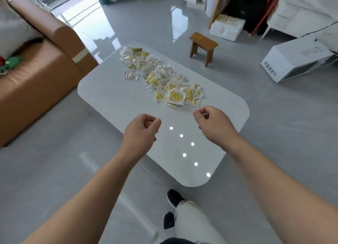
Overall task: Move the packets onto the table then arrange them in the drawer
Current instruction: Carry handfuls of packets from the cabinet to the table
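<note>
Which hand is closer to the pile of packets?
Right: the right hand hovers just short of the packets; the left hand sits farther back, to their left.

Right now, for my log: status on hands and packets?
Left hand, right hand empty, loosely curled over table. Packets heaped on its far half. Nothing blocking them.
</note>
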The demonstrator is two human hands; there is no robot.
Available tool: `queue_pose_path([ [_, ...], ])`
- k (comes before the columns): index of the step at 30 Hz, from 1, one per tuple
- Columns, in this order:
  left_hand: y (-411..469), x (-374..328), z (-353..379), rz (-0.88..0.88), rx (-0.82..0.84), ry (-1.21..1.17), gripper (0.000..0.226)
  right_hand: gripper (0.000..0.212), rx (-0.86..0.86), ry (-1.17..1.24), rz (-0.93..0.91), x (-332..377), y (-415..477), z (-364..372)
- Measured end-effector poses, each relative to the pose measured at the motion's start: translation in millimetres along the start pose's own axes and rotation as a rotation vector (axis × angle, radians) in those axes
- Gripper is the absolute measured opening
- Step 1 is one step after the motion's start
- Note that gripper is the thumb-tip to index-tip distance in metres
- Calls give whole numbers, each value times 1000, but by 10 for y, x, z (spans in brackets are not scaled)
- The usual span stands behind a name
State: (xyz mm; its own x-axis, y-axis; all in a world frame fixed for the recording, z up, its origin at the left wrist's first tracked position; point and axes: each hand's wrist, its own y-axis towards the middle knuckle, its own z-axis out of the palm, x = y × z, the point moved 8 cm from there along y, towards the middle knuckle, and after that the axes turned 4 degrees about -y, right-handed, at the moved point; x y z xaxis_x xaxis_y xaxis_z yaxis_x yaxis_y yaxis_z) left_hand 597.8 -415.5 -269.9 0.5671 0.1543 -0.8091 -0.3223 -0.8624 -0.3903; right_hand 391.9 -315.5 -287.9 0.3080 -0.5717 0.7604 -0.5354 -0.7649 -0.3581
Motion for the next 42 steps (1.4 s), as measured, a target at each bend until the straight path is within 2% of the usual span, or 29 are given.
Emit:
queue_pose_path([
  [2, -290, -235, -81, 104, -33, 160, 17, 26, -24, -179, -122, 159, -238, -231],
  [5, -605, -521, 10, 228, -22, 583, 30, 30, -10, -569, -343, 314, -439, -476],
  [7, -713, -630, 155, 249, -46, 850, 38, 34, 7, -847, -475, 300, -460, -643],
  [10, -784, -797, 462, 222, -110, 1036, 43, 37, 51, -1030, -563, 124, -361, -1026],
  [17, -866, -1659, 1628, 176, -232, 1039, 42, 36, 155, -1178, -709, -332, 1, -2111],
  [25, -601, -2440, 2433, 50, -319, 1017, 42, 35, 214, -1218, -870, -269, 663, -3094],
  [32, 549, -2897, 2954, 6, -382, 916, 44, 34, 232, -1290, -942, -213, 2036, -3562],
  [37, 1594, -3261, 3302, -109, -269, 830, 42, 32, 299, -1341, -928, 5, 3117, -3931],
  [42, 2423, -3822, 3398, -125, -222, 816, 42, 26, 318, -1340, -949, 318, 4005, -4163],
])
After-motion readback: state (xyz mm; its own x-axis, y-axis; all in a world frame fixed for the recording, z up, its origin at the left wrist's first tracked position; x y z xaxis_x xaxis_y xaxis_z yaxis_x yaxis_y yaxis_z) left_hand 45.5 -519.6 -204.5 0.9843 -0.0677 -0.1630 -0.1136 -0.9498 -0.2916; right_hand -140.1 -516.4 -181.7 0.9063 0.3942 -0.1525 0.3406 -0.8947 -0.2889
